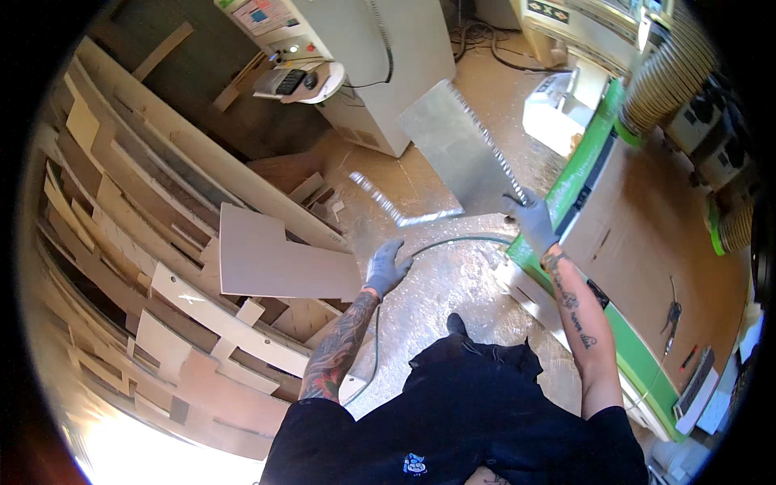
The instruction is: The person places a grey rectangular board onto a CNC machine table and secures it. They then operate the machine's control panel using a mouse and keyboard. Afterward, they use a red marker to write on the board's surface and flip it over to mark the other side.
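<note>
My right hand, in a grey glove, grips the near corner of a flat grey sheet. The sheet is tilted above the floor, and a bright, jagged-looking band runs along its right edge. My left hand, gloved too, is held out with thumb and fingers apart and nothing visible in it. Just left of it stands a pale L-shaped board, its right end close to my wrist. Beyond my left hand, a shiny bent band shows on the floor; I cannot tell whether it is a strip or reflected light.
Many board offcuts stand in rows on the left. A green-edged machine table with a brown top lies right, under ribbed hoses. A thin hose crosses the dusty floor. Ahead stands a grey cabinet with a keyboard shelf.
</note>
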`<action>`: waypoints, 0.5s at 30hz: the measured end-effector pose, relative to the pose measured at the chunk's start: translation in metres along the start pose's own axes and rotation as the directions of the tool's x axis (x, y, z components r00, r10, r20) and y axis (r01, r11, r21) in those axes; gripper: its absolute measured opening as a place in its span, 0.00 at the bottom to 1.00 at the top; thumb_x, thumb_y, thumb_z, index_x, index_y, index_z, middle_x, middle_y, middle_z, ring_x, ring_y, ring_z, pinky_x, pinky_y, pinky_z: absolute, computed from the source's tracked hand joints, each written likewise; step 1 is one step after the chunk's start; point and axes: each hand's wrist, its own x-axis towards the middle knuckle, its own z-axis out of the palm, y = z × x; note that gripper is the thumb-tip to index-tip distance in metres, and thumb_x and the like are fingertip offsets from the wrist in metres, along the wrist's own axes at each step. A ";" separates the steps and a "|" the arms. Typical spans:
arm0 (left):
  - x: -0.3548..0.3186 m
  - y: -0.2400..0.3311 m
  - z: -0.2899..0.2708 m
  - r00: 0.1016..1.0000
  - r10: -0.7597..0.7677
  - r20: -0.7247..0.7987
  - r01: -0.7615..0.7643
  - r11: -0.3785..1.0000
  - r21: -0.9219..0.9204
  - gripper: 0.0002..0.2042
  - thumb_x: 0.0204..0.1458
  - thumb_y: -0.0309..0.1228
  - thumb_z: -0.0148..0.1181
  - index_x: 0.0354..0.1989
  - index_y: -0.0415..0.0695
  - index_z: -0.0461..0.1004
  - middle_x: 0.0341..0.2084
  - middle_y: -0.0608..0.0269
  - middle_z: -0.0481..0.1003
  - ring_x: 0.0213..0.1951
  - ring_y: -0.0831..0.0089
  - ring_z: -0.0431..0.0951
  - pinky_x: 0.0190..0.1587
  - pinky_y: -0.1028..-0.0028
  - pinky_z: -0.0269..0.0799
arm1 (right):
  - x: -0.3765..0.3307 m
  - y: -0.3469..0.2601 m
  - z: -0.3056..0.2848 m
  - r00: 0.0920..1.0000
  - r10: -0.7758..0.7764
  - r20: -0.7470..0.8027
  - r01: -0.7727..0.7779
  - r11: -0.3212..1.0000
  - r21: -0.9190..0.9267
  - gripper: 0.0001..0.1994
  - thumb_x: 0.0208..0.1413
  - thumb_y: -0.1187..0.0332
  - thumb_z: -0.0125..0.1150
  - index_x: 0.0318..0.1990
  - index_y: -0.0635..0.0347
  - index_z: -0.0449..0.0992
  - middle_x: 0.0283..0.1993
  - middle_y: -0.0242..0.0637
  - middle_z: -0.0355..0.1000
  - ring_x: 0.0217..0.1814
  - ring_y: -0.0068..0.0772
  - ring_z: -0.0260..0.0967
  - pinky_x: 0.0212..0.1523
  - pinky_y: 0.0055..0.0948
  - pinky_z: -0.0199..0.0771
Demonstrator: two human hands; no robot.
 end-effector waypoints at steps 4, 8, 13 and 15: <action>0.007 -0.033 -0.034 0.672 -0.553 0.492 0.634 0.086 -0.769 0.26 0.65 0.51 0.56 0.57 0.38 0.76 0.45 0.54 0.82 0.42 0.65 0.84 0.49 0.64 0.80 | 0.001 0.025 0.066 0.920 -0.391 -0.003 0.365 0.862 -0.352 0.24 0.49 0.84 0.62 0.55 0.58 0.80 0.49 0.36 0.81 0.50 0.38 0.79 0.52 0.34 0.80; 0.017 -0.058 -0.073 0.823 -0.279 0.494 0.343 -0.448 -0.826 0.33 0.64 0.61 0.51 0.60 0.41 0.73 0.46 0.53 0.82 0.42 0.64 0.84 0.50 0.61 0.81 | 0.011 0.038 0.089 0.681 -0.673 0.288 0.684 0.444 -0.579 0.29 0.41 0.87 0.58 0.54 0.54 0.81 0.58 0.46 0.76 0.64 0.55 0.70 0.61 0.45 0.75; 0.032 -0.043 -0.087 0.744 -0.417 0.522 0.305 -0.483 -0.821 0.25 0.68 0.49 0.52 0.61 0.40 0.72 0.52 0.58 0.79 0.53 0.64 0.81 0.55 0.61 0.79 | 0.022 0.041 0.105 0.603 -0.687 0.404 0.740 0.294 -0.605 0.29 0.43 0.86 0.60 0.57 0.54 0.79 0.59 0.46 0.76 0.66 0.57 0.69 0.63 0.45 0.74; 0.007 -0.087 -0.051 0.721 -0.383 0.577 0.322 -0.551 -0.770 0.20 0.70 0.41 0.51 0.59 0.37 0.73 0.53 0.56 0.79 0.54 0.66 0.80 0.58 0.62 0.78 | 0.018 0.054 0.110 0.681 -0.670 0.297 0.667 0.400 -0.628 0.30 0.47 0.86 0.58 0.60 0.56 0.76 0.60 0.47 0.75 0.66 0.55 0.69 0.64 0.44 0.74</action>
